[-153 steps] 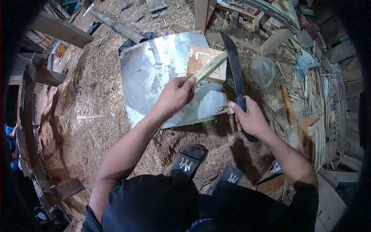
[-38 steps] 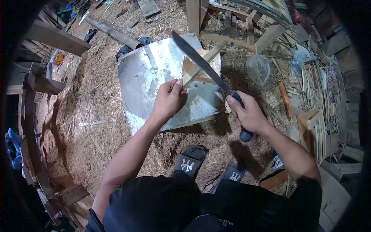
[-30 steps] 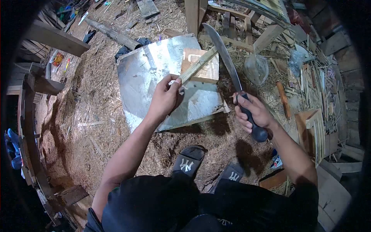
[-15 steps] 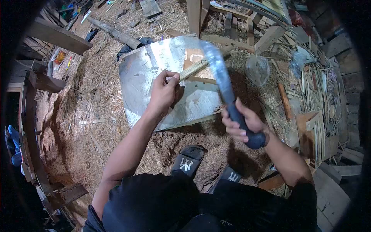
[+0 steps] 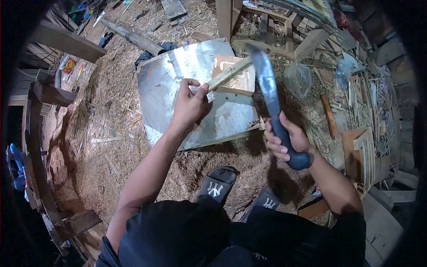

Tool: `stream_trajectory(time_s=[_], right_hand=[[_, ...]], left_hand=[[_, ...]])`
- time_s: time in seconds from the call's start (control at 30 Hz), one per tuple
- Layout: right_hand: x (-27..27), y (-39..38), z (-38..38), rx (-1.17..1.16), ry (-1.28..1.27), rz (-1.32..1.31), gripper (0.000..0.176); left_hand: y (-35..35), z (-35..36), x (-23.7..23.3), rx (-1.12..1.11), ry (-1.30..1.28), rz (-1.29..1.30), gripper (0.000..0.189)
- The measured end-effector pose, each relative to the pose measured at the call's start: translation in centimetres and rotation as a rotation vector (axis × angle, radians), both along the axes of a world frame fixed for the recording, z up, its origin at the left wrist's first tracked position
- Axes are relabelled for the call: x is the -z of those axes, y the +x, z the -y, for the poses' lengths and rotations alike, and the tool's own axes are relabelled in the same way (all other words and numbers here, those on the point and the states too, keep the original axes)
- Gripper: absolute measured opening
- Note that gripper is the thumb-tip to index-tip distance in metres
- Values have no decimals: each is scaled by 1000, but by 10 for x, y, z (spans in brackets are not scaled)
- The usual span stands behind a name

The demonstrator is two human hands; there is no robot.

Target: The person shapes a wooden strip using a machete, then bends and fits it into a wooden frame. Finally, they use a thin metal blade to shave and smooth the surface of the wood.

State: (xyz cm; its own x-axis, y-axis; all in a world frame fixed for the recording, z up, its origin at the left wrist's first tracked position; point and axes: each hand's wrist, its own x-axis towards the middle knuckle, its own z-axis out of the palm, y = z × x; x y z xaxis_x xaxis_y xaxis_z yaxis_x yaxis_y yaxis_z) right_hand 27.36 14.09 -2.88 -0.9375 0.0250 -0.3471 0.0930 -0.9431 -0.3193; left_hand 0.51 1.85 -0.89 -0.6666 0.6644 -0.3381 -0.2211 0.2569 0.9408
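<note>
A thin wooden strip point(image 5: 230, 73) is pinched in my left hand point(image 5: 192, 100), its far end angled up to the right. My right hand point(image 5: 288, 139) is wrapped round the black handle of a machete point(image 5: 268, 82). The curved blade points away from me, close beside the strip's far end; whether they touch I cannot tell. Beneath the strip lies a light wooden block point(image 5: 240, 84) with carved marks, resting on a worn grey board point(image 5: 167, 95).
Wood shavings cover the ground, with my sandaled feet near the board. An orange-brown stick point(image 5: 328, 116), a clear plastic bag point(image 5: 297, 81) and a wooden frame point(image 5: 359, 153) lie to the right. A round pole point(image 5: 133, 38) and beams point(image 5: 71, 42) are at the upper left.
The machete and my right hand have moved slightly right, and more of the wooden block shows. My left hand and the strip have shifted only a little.
</note>
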Motion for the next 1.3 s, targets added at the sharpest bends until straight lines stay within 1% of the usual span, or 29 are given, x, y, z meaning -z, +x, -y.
stream_trajectory(time_s=[0.07,0.1,0.17,0.2,0.27,0.3,0.37,0.4,0.43,0.47,0.5,0.57,0.6,0.67,0.7,0.77,0.8,0.87,0.9,0.93,1.0,1.03,1.07,1.13,1.17,1.2,1.23,1.27,1.3], right_hand=[[-15,-4,-6,-16,290,107,40],[-22,-6,-4,-19,292,109,40],[-33,-11,9,-132,1030,429,35],[-30,-12,14,-124,1326,466,35],[-36,-14,21,-167,1568,446,41],[-32,-14,23,-163,1567,448,41],[-19,-15,27,-99,1717,516,40],[-17,-15,27,-99,1718,514,40],[-16,-14,26,-108,1791,544,40],[-16,-14,25,-117,1863,573,40],[-17,-12,25,-119,1864,572,40],[-21,-8,25,-177,1977,483,39],[-20,-7,24,-179,1976,485,39],[-17,-5,24,-156,1974,474,39],[-13,-4,21,-156,1972,474,39],[-6,-4,14,-214,1883,729,39],[-9,-5,17,-213,1885,731,39],[-17,-9,28,-158,1893,670,37],[-18,-8,30,-120,1918,570,37],[-18,-8,28,-118,1920,572,37],[-16,-10,24,-242,1833,725,38],[-10,-8,20,-165,1908,733,39],[-10,-8,20,-163,1908,734,39],[-13,-7,21,-141,1925,614,39],[-17,-4,22,-159,1965,548,39],[-14,-4,17,-156,1969,549,39],[-8,-3,14,-170,1901,655,39],[-3,-1,12,-181,1826,760,39],[-6,1,7,-151,1907,718,39]], left_hand=[[-4,3,4,23,9,-23,21],[-5,5,8,46,19,-40,20],[-5,4,14,45,19,-77,20],[-6,3,17,46,16,-118,19],[-5,8,24,46,28,-154,21],[-4,10,25,43,46,-190,23],[-5,12,27,54,59,-184,23],[-4,13,22,59,71,-174,23],[-2,14,18,57,72,-176,23],[0,15,14,54,94,-123,24],[2,15,10,51,114,-69,25],[1,14,22,40,121,-109,23],[2,12,24,32,129,-151,21],[0,14,27,29,160,-114,22],[0,14,20,53,146,-88,22],[6,15,5,100,141,8,24],[4,14,11,101,144,8,24],[-2,12,28,67,124,-179,24],[-3,12,29,71,124,-180,24],[-4,13,30,64,145,-177,24],[-1,15,29,59,157,-172,23],[0,14,26,66,133,-203,23],[1,12,23,70,113,-234,23],[0,11,23,67,126,-275,22],[2,14,22,74,155,-204,23],[3,14,19,80,184,-132,23],[2,12,22,81,181,-129,23],[0,9,28,71,162,-195,21],[0,6,24,60,148,-264,20]])
